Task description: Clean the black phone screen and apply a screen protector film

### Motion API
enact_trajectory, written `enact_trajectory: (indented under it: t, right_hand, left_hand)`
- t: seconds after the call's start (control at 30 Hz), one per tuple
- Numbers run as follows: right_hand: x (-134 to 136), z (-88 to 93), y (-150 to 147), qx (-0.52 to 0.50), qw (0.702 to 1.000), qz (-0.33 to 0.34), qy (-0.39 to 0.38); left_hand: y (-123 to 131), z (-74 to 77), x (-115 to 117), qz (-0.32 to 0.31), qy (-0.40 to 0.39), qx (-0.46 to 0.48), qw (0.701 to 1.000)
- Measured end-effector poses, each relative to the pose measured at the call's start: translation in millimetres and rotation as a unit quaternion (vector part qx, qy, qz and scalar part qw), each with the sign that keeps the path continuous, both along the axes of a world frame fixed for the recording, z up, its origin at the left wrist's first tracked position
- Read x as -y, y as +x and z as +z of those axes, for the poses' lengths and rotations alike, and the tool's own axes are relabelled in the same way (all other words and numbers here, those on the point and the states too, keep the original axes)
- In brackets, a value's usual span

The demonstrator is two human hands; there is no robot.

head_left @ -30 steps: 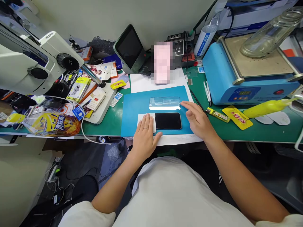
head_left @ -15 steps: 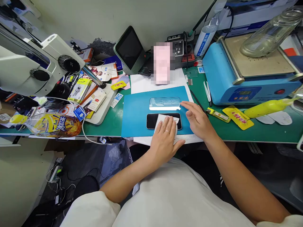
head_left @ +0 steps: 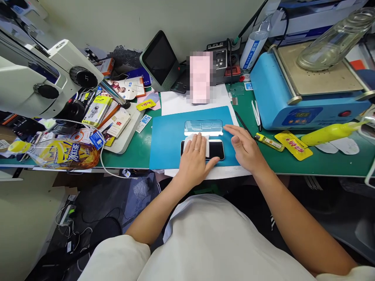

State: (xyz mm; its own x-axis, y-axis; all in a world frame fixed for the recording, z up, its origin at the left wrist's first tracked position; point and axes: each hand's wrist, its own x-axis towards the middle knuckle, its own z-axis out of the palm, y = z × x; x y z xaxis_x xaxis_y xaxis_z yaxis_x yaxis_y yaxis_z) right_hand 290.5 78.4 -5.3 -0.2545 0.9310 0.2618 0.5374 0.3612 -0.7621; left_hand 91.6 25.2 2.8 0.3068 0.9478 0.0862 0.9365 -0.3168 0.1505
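A black phone lies face up on a blue mat at the near edge of the green bench. My left hand lies flat, fingers together, pressing a white cloth onto the phone's left half. My right hand rests on the mat just right of the phone, fingers stretched out, holding nothing. A clear screen protector lies on the mat right behind the phone.
A white microscope hangs over the cluttered left side with packets and a yellow snack bag. A blue heating machine stands at the right, with a yellow bottle, a lighter and tweezers near it. A tilted small screen stands behind.
My left hand slid the white cloth from the phone's left end rightward over the screen, then back left and a little farther from me. My right hand stayed put.
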Motion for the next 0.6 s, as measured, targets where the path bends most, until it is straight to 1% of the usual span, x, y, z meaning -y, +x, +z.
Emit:
enact_trajectory:
  t: [0.07, 0.17, 0.27, 0.33, 0.43, 0.5, 0.6]
  right_hand:
    - [0, 1.4, 0, 0.003, 1.0, 0.001, -0.006]
    - [1, 2.3, 0, 0.004, 1.0, 0.002, -0.009]
    - [1, 1.5, 0, -0.001, 1.0, 0.006, -0.009]
    - [1, 0.8, 0, -0.005, 1.0, 0.008, -0.01]
    - [1, 0.3, 0, -0.012, 1.0, 0.012, -0.004]
    - [0, 0.3, 0, -0.015, 1.0, 0.013, 0.001]
    - [0, 0.1, 1, -0.015, 1.0, 0.016, 0.006]
  left_hand:
    - [-17, 0.8, 4, 0.025, -0.005, -0.004, 1.0]
    - [-36, 2.7, 14, 0.038, -0.022, -0.016, 0.999]
    - [-42, 4.9, 28, 0.042, -0.035, -0.032, 0.998]
    - [-36, 6.2, 36, 0.039, -0.033, -0.049, 0.998]
    - [-15, 7.3, 42, 0.013, -0.027, -0.066, 0.997]
    - [3, 8.0, 41, -0.011, -0.024, -0.07, 0.997]
    - [25, 9.7, 31, -0.047, -0.017, -0.077, 0.996]
